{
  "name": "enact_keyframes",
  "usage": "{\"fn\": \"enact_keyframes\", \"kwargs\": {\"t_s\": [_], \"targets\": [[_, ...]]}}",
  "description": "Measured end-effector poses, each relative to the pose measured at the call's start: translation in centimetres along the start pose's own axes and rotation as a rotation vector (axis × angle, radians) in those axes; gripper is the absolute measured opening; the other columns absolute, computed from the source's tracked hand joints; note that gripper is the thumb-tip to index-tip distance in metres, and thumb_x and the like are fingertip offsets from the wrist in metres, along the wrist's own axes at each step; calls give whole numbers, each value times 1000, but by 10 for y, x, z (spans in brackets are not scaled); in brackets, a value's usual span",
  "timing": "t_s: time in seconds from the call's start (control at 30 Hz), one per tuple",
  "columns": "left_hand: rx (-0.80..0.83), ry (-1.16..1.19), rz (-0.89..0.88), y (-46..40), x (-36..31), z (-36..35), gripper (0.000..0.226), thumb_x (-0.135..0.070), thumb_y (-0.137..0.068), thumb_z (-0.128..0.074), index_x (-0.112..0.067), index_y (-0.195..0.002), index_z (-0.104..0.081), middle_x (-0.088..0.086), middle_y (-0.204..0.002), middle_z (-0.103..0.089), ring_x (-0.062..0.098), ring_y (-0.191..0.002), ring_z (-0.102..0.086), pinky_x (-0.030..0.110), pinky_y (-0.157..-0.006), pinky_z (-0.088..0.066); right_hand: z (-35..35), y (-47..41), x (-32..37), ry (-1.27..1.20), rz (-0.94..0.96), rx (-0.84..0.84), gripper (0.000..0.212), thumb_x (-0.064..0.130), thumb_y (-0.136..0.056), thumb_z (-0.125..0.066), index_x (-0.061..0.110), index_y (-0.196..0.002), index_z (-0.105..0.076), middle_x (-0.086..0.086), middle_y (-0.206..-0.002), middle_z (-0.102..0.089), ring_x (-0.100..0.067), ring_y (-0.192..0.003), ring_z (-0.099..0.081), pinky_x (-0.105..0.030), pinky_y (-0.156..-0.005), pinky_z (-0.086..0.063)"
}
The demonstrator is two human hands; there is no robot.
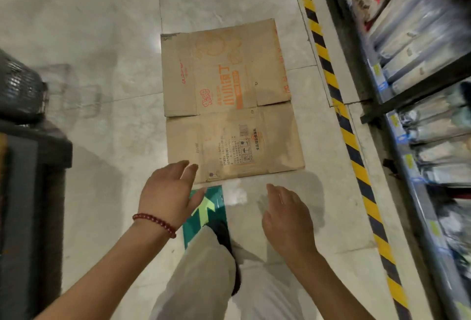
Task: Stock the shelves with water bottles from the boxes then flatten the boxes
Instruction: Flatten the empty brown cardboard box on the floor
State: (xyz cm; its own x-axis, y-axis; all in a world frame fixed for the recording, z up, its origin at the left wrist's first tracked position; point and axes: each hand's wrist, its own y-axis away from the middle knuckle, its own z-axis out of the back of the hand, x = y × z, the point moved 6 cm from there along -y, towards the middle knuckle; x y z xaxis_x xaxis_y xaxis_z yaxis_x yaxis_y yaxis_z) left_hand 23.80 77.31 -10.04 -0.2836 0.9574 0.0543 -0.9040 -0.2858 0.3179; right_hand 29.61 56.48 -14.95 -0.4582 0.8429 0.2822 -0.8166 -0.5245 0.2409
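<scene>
One cardboard box (230, 105) lies flattened on the floor (102, 26), so that step looks done; left hand (169, 193) and right hand (286, 214) hover just short of the box, each grip apart and holding nothing

Both forearms are bare — no sleeves reach into view. A bracelet (155, 224) of dark red beads circles the wrist of the left hand (169, 193); the right hand (288, 216) wears nothing. Below, loose pale trousers (204, 273) — light beige — fall over a black shoe (225, 236).

floor (107, 39) — pale tile | flattened box (229, 105) | green arrow sticker (204, 207)
</scene>
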Motion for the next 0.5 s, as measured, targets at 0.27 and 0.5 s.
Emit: {"fn": "enact_keyframes", "kwargs": {"t_s": [0.27,0.5], "targets": [[-78,154,-141,124,-59,205,55,-36,-50,-90,-8,-93,-73,11,-90,-71,29,-72,-68,36,-60,-55,208,152,35,37,42,31,68,17,-39,-89,11,-105,-72,-4,-95,-70,-23,-80,-68,-32,-63,-56],[-152,44,-356,186,-135,297,52,-56,-47,-84,-23,-87,-74,-3,-88,-72,18,-76,-70,33,-62,-58,325,239,18,-34,-111,-257,44,25,-77,-53,13,-119,-61,-4,-110,-66,-24,-95,-64,-34,-77,-54]]}}
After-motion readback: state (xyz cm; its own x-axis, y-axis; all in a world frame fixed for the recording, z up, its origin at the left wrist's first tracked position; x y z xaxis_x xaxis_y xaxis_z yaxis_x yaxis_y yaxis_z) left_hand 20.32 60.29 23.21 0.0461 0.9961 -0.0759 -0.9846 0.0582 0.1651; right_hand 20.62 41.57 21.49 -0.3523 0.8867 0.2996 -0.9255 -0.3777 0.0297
